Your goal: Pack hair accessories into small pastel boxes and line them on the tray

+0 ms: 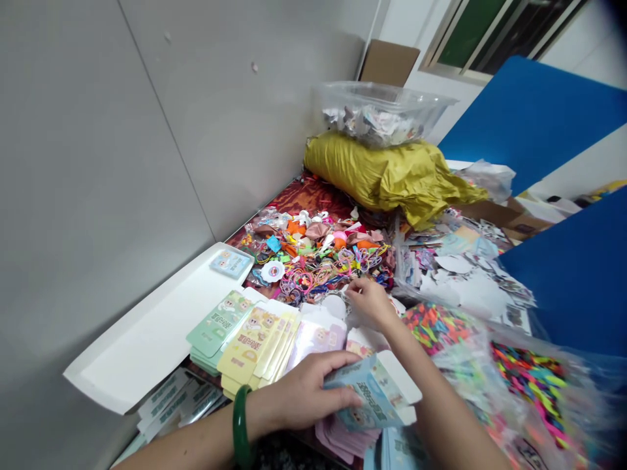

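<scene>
"Where was there room for the hands?"

"Mostly above the piles. The left hand (304, 398), gripping a blue carton (367, 398), had open air toward the grey wall (122, 163), over the white board (147, 333)."

"What stood in the way?"

"Stacked cartons (249, 346) sat just beside the left hand, and a heap of hair ties (313, 274) lay right below the right hand (369, 301)."

"And further off?"

"A yellow sack (386, 176) under a plastic tub (382, 111) blocked the far corner. On the right, a crinkled plastic bag (519, 385) bulged against the right forearm (441, 391), and blue panels (533, 117) closed off that side."
</scene>
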Demonstrator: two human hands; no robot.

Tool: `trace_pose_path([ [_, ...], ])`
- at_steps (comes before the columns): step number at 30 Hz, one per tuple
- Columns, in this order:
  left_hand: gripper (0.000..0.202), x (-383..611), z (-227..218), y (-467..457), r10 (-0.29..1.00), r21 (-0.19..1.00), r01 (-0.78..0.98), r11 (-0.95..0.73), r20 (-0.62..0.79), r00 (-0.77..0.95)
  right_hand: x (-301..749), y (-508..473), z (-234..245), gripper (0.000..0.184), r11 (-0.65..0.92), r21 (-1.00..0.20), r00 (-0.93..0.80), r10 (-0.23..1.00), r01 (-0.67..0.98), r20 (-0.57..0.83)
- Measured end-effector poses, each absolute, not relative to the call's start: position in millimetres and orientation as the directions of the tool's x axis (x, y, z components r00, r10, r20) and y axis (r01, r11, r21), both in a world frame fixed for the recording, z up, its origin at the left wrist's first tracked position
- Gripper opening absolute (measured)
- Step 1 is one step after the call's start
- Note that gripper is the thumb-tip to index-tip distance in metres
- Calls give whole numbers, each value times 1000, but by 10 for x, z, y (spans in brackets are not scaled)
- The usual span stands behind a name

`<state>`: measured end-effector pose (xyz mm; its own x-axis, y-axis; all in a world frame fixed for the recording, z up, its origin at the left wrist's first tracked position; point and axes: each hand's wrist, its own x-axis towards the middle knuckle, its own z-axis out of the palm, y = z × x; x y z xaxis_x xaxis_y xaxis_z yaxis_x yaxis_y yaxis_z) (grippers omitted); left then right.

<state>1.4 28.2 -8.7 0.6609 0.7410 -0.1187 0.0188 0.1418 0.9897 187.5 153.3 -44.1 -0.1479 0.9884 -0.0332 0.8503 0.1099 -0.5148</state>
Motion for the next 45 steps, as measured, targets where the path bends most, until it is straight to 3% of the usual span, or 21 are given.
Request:
trace_pose_path([
  [9,43,26,-141,253,751,978,-28,205,-139,645,1786,1526,-551,9,174,-630,-178,982,757,57],
  [16,44,-41,-178,288,789,957,-107,270,-156,594,2150,1556,-315,23,82,-758,24,991,647,129],
  [19,44,-32,-251,334,853,945,-174,276,-157,498,2252,1400,-8,28,42,-874,133,984,484,121],
  [22,43,-21,-288,381,887,926,-220,307,-194,420,2243,1121,314,26,97,-943,193,967,318,165],
  [25,40,-28,-268,409,914,948,-187,258,-177,364,2187,828,530,18,199,-904,147,951,378,271],
  [29,38,-34,-219,409,930,971,-120,207,-158,333,2091,569,623,11,294,-732,-47,940,614,338],
  [32,37,-22,-201,397,932,975,-137,176,-121,342,2006,498,626,11,369,-621,-251,929,691,272],
  [35,38,-13,-190,388,916,977,-137,163,-98,390,1936,497,621,14,449,-596,-404,888,666,218],
  [39,38,-23,-168,386,916,980,-121,158,-100,388,1903,494,602,17,468,-556,-389,883,687,262],
  [45,38,-44,-193,386,934,987,-92,128,-89,346,1856,428,511,18,364,-451,-335,931,815,147],
])
